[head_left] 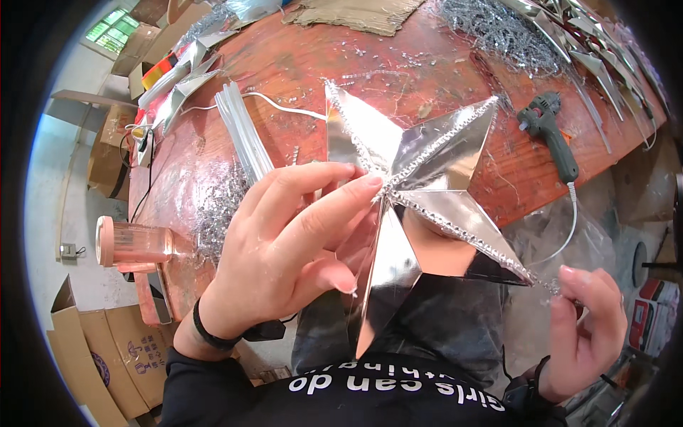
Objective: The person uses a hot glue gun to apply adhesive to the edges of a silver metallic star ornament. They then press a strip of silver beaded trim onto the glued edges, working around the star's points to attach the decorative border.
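A shiny silver five-pointed star (441, 153) lies partly over the near table edge, its lower points over my lap. Silver beaded trim (462, 231) runs along several of its ridges to the centre. My left hand (295, 231) covers the star's left side, index and middle fingertips pressed at the centre, thumb lower down. Whatever the other left fingers touch is hidden. Off the lower right point, my right hand (587, 320) pinches the loose end of the trim between thumb and fingers.
A dark green glue gun (551, 135) lies on the red wooden table (299, 67) at right, its white cord hanging down. Clear glue sticks (242, 128), silver trim piles (491, 35) and a lidded plastic jar (135, 242) surround the star. Cardboard boxes (114, 356) stand at lower left.
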### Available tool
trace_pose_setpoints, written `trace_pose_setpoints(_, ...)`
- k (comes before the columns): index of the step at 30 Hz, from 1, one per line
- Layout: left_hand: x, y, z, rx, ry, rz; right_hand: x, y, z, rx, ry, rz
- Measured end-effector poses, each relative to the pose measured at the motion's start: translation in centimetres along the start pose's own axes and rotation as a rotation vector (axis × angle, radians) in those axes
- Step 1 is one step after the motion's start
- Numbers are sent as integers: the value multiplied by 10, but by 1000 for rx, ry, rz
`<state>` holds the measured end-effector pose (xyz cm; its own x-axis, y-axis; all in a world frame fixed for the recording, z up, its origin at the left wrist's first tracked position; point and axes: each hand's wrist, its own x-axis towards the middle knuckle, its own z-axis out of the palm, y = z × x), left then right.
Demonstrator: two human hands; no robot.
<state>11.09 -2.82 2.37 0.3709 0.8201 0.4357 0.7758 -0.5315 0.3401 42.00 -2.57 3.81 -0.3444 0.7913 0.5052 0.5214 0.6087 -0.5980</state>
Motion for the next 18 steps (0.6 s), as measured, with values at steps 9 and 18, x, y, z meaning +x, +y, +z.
trace_pose_setpoints(9, 11, -2, -9, 150, -111, 142, -3, 5, 8, -100, 73, 79)
trace_pose_setpoints(18, 16, 6, -8, 274, -102, 174, -8, 13, 2, -76, 40, 73)
